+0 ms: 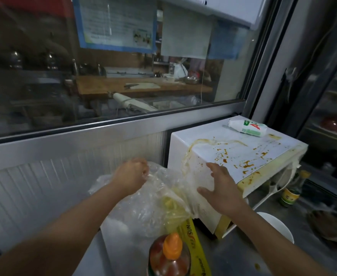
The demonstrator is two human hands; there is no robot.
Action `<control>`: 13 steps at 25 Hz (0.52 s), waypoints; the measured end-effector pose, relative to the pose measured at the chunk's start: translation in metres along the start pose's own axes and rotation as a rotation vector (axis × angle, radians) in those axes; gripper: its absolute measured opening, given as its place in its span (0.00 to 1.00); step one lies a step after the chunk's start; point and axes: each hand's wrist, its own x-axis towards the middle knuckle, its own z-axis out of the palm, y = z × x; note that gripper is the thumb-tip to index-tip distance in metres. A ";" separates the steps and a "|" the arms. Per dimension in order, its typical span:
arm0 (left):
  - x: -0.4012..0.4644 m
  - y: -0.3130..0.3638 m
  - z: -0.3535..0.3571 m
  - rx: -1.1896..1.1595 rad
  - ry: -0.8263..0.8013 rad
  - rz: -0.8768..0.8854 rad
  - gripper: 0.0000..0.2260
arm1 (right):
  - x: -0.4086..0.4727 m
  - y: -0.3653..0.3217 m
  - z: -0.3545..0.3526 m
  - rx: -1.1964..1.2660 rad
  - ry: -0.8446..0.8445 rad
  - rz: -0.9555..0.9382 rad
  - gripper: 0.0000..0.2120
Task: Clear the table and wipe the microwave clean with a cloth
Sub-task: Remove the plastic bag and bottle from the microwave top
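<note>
Far left: left hand point(132, 173), fingers curled into the crumpled clear plastic bag point(143, 200) and gripping its top. Below, near the bottom edge: round sauce bottle with orange cap point(170, 253) beside a yellow printed packet point(195, 246), both close under the bag. Next right: right hand point(219, 188), fingers spread flat, pressing the bag's far side against the white microwave point(243, 152), grasping nothing. On the microwave's top, orange-brown sauce splatter point(247, 162) and a white-and-green carton lying on its side point(248, 127). Likely trouble: sauce smearing onto the bag; bottle knocked over when lifting. Far right: dark glass bottle point(291, 193) and white bowl point(277, 226) crowding the steel table point(243, 255).
</note>
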 end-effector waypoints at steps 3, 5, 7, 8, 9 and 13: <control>0.011 0.021 -0.023 0.039 0.019 0.006 0.03 | 0.006 0.000 -0.018 0.035 0.031 -0.007 0.34; 0.014 0.028 -0.033 0.061 0.045 0.028 0.03 | 0.016 -0.001 -0.025 0.032 0.042 -0.025 0.34; 0.015 0.030 -0.042 0.083 0.073 0.034 0.04 | 0.032 -0.003 -0.027 0.028 0.050 -0.027 0.33; 0.015 0.030 -0.047 0.100 0.083 0.034 0.05 | 0.041 -0.003 -0.026 0.028 0.055 -0.024 0.33; 0.016 0.028 -0.051 0.116 0.089 0.030 0.05 | 0.052 -0.004 -0.024 0.029 0.061 -0.024 0.33; 0.014 0.017 -0.057 0.162 0.110 0.018 0.06 | 0.098 -0.002 -0.006 -0.018 0.068 -0.002 0.34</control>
